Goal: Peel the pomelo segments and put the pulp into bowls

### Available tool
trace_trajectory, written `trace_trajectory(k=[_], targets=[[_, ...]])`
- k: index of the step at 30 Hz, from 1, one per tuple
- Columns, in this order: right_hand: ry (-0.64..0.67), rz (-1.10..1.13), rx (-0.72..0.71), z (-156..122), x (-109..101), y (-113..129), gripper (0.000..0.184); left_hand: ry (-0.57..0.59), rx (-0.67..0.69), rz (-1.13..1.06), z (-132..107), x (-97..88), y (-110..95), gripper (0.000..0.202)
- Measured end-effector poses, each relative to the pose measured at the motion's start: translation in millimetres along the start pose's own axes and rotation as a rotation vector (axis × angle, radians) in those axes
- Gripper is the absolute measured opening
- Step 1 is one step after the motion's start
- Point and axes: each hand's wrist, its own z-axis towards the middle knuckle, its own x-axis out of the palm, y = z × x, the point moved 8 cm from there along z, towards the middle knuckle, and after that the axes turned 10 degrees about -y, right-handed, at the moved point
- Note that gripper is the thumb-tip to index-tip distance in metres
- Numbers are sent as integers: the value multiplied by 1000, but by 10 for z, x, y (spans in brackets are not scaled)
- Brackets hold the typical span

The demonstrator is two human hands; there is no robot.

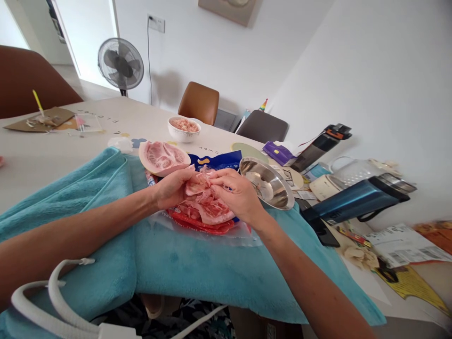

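Both my hands are closed on a pink pomelo half held over a plastic bag on a teal towel. My left hand cups its left side. My right hand pinches the flesh at the top. A second pomelo half lies cut side up just behind my left hand. To the right of my right hand, a steel bowl sits tilted. A white bowl with pink pieces stands farther back on the table.
Clutter fills the right side: a dark blue flask, a black bottle, a clear jug, papers, a purple pack. Chairs and a fan stand behind the table. Cardboard lies far left.
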Motion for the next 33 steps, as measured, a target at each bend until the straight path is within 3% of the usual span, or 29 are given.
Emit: trace_trajectory(k=[4, 7, 10, 15, 18, 21, 26, 29, 33], targets=[[-129, -211, -50, -35, 63, 67, 20, 46, 55, 30, 12, 28, 2, 14], [-180, -270, -27, -30, 77, 66, 18, 16, 67, 49, 26, 2, 18, 8], [-159, -150, 184, 1, 33, -103, 12, -4, 85, 109, 26, -15, 18, 8], [-96, 320, 675, -93, 66, -427, 10, 44, 42, 141, 8, 13, 19, 19], [-131, 535, 840, -171, 120, -468, 10, -14, -3, 96, 15, -38, -5, 26], [-179, 644, 876, -178, 144, -436, 8, -70, -5, 18, 29, -81, -57, 21], [-246, 805, 908, -131, 202, -435, 6, 40, 12, -115, 55, -5, -59, 8], [-263, 910, 913, -96, 270, -454, 3, 49, 100, -94, 82, -20, -62, 8], [-229, 993, 904, -95, 374, -477, 2, 44, 108, -27, 87, -34, -19, 13]])
